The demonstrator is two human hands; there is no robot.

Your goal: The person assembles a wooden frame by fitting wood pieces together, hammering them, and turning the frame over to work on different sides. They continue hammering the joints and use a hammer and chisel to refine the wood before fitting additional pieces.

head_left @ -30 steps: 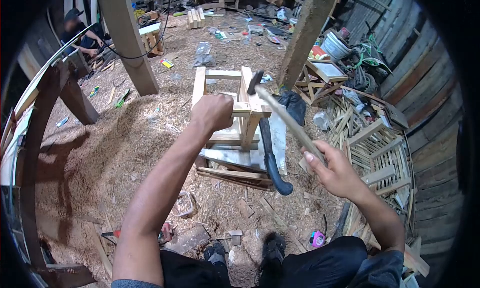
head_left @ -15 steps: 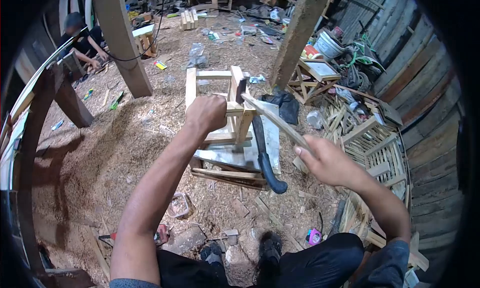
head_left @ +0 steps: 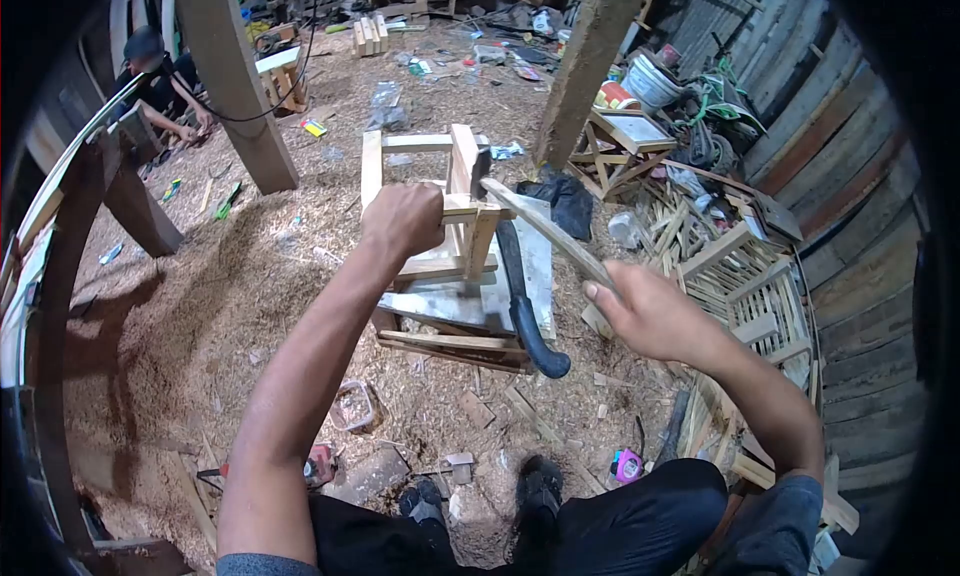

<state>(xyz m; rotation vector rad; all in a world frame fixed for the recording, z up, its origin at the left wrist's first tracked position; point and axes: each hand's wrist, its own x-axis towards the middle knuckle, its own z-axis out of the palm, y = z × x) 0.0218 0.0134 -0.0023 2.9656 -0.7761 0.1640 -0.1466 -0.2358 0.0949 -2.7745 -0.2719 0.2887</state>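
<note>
My left hand [head_left: 402,216] is closed round a rail of a small wooden frame [head_left: 480,241], on its near left side. In my right hand [head_left: 640,304] is the wooden handle of a hammer [head_left: 555,238], which slants up and left. The hammer's dark head is at the frame's near right corner post. The frame rests on a low stand with a pale top [head_left: 535,276]. Beside the frame lies a tool with a curved black handle [head_left: 537,341], on the right part of the stand.
A co-worker [head_left: 160,86] sits at the far left, behind a wooden post [head_left: 235,86]. Another post [head_left: 590,71] rises behind the stand. Wood pieces and slatted frames [head_left: 755,296] lie at the right. A pink tape measure [head_left: 627,465] is near my feet.
The view has shifted slightly, so the frame and stand appear a little further left. Both hands keep their holds, and the hammer head remains at the frame's corner.
</note>
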